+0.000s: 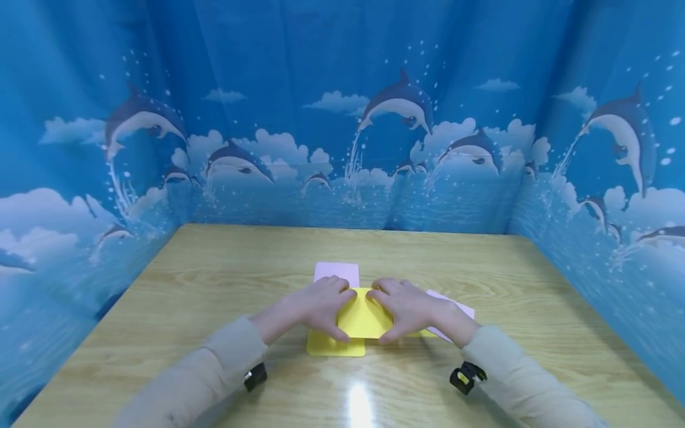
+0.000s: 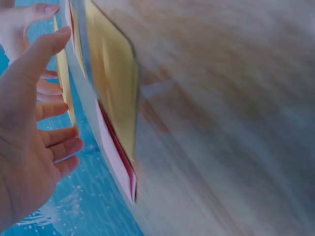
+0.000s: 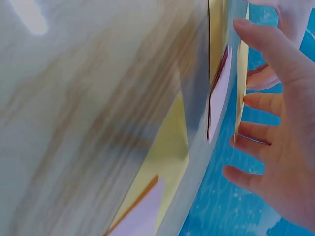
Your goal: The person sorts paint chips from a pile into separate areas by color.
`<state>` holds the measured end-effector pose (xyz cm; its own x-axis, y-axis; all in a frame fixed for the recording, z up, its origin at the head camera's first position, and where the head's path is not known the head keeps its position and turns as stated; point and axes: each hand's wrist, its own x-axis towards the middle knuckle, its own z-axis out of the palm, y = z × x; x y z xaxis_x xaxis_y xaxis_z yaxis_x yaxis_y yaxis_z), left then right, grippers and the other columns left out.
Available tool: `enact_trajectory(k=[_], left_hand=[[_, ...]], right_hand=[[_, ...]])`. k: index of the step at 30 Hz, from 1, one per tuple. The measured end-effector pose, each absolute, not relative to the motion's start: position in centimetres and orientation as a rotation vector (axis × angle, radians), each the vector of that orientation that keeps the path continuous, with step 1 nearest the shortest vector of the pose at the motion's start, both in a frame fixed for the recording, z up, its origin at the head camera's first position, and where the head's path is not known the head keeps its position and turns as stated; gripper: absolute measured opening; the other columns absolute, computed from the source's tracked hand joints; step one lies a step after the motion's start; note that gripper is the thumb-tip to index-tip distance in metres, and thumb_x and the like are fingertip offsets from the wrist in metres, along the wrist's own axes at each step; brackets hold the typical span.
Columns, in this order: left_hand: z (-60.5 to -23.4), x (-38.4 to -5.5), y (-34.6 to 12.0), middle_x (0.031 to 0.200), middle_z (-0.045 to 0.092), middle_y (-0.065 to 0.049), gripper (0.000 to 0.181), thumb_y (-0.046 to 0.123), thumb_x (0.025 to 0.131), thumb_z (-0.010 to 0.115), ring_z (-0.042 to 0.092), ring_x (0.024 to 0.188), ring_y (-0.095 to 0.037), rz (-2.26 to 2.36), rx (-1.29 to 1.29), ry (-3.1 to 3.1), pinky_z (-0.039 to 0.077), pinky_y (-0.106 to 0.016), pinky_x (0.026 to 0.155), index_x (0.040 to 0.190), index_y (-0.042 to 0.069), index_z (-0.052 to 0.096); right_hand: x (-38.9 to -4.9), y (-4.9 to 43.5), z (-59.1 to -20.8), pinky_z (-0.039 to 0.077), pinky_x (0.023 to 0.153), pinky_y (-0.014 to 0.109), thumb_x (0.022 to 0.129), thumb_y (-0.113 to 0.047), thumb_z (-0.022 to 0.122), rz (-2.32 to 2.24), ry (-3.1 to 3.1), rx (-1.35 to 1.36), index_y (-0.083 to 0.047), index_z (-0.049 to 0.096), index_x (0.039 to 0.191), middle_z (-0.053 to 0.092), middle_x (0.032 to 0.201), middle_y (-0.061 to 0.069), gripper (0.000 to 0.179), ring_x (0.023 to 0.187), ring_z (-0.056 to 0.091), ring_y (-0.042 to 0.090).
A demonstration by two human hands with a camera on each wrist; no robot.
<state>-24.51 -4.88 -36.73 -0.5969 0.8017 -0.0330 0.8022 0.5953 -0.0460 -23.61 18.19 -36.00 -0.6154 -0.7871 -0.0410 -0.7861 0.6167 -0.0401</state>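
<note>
Both hands hold one yellow card point(image 1: 365, 316) raised a little off the table. My left hand point(image 1: 325, 306) grips its left side, fingers at the far edge and thumb at the near edge. On the opposite side my right hand point(image 1: 408, 306) grips it in the same way. Seen from the left wrist, the card point(image 2: 64, 73) is nearly edge-on between thumb and fingers. Beneath and to the left lie another yellow card point(image 1: 334, 346) and a pale pink card point(image 1: 337, 271), partly covered by the hands and the raised card.
Under the right wrist lies a pale pink card point(image 1: 464, 309), with a yellow card point(image 3: 172, 128) partly beneath it. The wooden table point(image 1: 214, 267) is bordered by a blue dolphin-print curtain point(image 1: 321, 119) at the back and sides.
</note>
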Motion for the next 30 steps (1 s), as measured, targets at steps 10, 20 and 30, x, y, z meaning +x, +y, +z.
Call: enact_trajectory(k=[10, 20, 30], left_hand=[[-37.1, -23.2, -7.2, 0.106, 0.049, -0.005, 0.074, 0.066, 0.068, 0.065, 0.044, 0.094, -0.018, -0.052, 1.408, 2.798, 0.04, -0.03, 0.084, 0.115, 0.009, 0.053], [-37.3, -22.3, -8.5, 0.104, 0.048, -0.002, 0.072, 0.067, 0.068, 0.064, 0.043, 0.093, -0.017, -0.101, 1.34, 2.77, 0.039, -0.032, 0.087, 0.113, 0.012, 0.051], [-37.4, -22.1, -9.0, 0.1, 0.049, -0.001, 0.076, 0.068, 0.069, 0.063, 0.044, 0.089, -0.015, -0.118, 1.254, 2.738, 0.041, -0.033, 0.086, 0.117, 0.01, 0.052]], right_hand=[[-23.1, 15.9, -36.6, 0.04, 0.089, 0.045, 0.069, -0.06, 0.068, 0.029, 2.737, -1.396, -0.007, 0.047, 0.129, 0.044, 0.13, 0.013, 0.082, 0.116, 0.043, 0.027], [-22.8, 13.9, -37.1, 0.042, 0.089, 0.043, 0.071, -0.061, 0.066, 0.088, 2.694, -1.361, -0.008, 0.047, 0.129, 0.045, 0.129, 0.011, 0.081, 0.114, 0.045, 0.024], [-22.8, 12.4, -37.3, 0.044, 0.087, 0.037, 0.071, -0.062, 0.066, 0.126, 2.654, -1.344, -0.01, 0.048, 0.129, 0.048, 0.125, 0.007, 0.08, 0.106, 0.047, 0.017]])
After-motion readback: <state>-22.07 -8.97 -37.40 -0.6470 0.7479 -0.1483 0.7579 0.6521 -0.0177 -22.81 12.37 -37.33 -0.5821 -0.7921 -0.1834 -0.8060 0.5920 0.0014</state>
